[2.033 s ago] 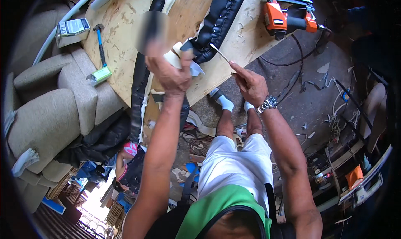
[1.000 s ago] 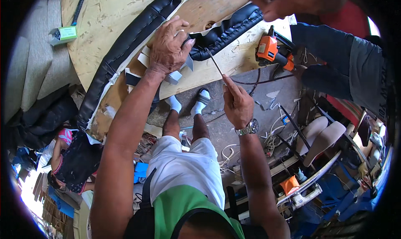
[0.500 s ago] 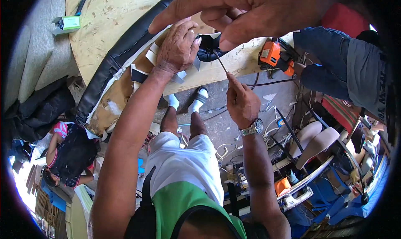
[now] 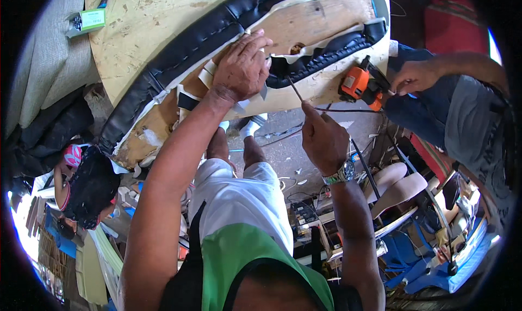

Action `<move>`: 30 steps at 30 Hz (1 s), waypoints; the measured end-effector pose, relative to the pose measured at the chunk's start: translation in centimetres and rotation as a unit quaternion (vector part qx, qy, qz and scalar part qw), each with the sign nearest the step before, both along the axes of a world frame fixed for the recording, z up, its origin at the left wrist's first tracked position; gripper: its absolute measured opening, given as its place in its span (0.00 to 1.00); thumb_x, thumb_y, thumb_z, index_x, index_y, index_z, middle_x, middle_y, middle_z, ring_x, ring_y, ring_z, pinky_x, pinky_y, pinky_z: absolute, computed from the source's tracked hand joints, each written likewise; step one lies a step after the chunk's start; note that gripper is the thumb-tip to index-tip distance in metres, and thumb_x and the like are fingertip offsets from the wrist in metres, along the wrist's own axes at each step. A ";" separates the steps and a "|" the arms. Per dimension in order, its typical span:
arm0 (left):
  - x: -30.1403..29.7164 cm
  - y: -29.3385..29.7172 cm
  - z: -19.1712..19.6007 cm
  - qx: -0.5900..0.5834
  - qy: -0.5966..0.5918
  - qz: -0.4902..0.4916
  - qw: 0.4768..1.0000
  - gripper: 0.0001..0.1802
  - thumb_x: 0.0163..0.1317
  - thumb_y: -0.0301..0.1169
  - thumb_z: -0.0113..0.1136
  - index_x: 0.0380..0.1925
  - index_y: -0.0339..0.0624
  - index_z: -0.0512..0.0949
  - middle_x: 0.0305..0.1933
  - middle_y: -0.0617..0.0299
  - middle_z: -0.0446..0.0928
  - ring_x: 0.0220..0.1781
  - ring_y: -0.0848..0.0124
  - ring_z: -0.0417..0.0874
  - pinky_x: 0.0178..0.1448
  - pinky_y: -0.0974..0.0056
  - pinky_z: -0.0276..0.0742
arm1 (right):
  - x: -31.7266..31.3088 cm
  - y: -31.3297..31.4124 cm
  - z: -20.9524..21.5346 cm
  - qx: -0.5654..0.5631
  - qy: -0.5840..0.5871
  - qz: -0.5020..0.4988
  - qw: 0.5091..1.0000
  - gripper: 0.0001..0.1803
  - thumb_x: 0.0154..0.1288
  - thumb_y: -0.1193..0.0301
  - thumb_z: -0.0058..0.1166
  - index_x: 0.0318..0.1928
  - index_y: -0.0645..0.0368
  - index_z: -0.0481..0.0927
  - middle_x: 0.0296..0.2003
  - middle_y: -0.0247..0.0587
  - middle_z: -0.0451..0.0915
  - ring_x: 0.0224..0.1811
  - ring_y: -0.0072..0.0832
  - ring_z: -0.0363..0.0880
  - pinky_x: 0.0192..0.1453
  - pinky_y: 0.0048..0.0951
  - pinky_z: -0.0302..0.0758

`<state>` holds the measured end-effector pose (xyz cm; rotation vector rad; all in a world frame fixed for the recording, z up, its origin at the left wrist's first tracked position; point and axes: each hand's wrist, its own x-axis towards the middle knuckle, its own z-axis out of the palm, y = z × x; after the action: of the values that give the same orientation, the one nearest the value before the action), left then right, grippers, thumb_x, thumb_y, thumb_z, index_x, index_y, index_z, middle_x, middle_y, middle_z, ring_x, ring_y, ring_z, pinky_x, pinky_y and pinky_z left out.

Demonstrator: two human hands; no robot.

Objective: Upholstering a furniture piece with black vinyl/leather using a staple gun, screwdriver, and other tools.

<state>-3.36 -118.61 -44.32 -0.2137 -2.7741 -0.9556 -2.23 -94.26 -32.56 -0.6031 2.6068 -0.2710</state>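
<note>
My left hand [image 4: 243,66] presses down on black leather [image 4: 179,53] and white padding stretched over the edge of a wooden seat board [image 4: 321,17]. My right hand [image 4: 323,137] grips a thin metal rod tool [image 4: 295,89]; its tip points at the leather right beside my left fingers. An orange power tool [image 4: 361,85] lies on the board's edge to the right, and another person's hand [image 4: 413,76] reaches to it.
A plywood worktop [image 4: 147,23] carries a green-and-white box [image 4: 89,20] at top left. Grey cushions [image 4: 43,72] lie at the left. A cable [image 4: 348,111] runs from the power tool. The floor below holds scraps, wires and beige seat parts [image 4: 399,183].
The other person's hand, which filled the top of the view, has drawn back to the orange tool at the right. My hands stay on the leather edge and the rod.
</note>
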 end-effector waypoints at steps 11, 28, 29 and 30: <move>-0.2 2.9 -1.3 0.007 0.046 -0.004 0.999 0.07 0.64 0.27 0.58 0.39 0.35 0.80 0.60 0.54 0.80 0.70 0.53 0.77 0.74 0.51 0.73 | 3.7 10.2 -18.3 -0.263 0.088 -0.029 0.960 0.32 0.64 0.76 0.60 0.68 0.37 0.80 0.27 0.41 0.79 0.23 0.41 0.79 0.25 0.41 0.78; 0.9 5.4 -3.7 -0.063 0.035 -0.029 0.997 0.09 0.71 0.29 0.53 0.42 0.35 0.79 0.60 0.55 0.80 0.70 0.53 0.77 0.71 0.54 0.74 | 4.3 13.0 -22.4 -0.276 0.108 0.035 0.954 0.37 0.61 0.71 0.63 0.71 0.30 0.73 0.26 0.36 0.74 0.24 0.36 0.77 0.23 0.39 0.76; 0.8 5.8 -4.0 -0.062 0.034 -0.029 0.997 0.09 0.71 0.29 0.53 0.42 0.35 0.79 0.60 0.55 0.80 0.70 0.53 0.77 0.71 0.54 0.74 | 4.0 13.5 -23.7 -0.278 0.147 0.049 0.948 0.37 0.62 0.70 0.62 0.72 0.30 0.72 0.26 0.35 0.74 0.25 0.36 0.78 0.24 0.38 0.77; 0.9 5.5 -4.1 -0.065 0.036 -0.020 0.997 0.09 0.71 0.30 0.54 0.42 0.37 0.79 0.59 0.58 0.81 0.69 0.55 0.78 0.71 0.54 0.74 | 3.6 12.6 -23.7 -0.286 0.186 0.065 0.938 0.38 0.63 0.70 0.62 0.73 0.30 0.71 0.26 0.35 0.74 0.26 0.36 0.79 0.25 0.38 0.77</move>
<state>-2.42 -113.10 -48.39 -0.3164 -2.7773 -0.7609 1.36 -81.66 -56.26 -1.1104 2.8209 -0.9784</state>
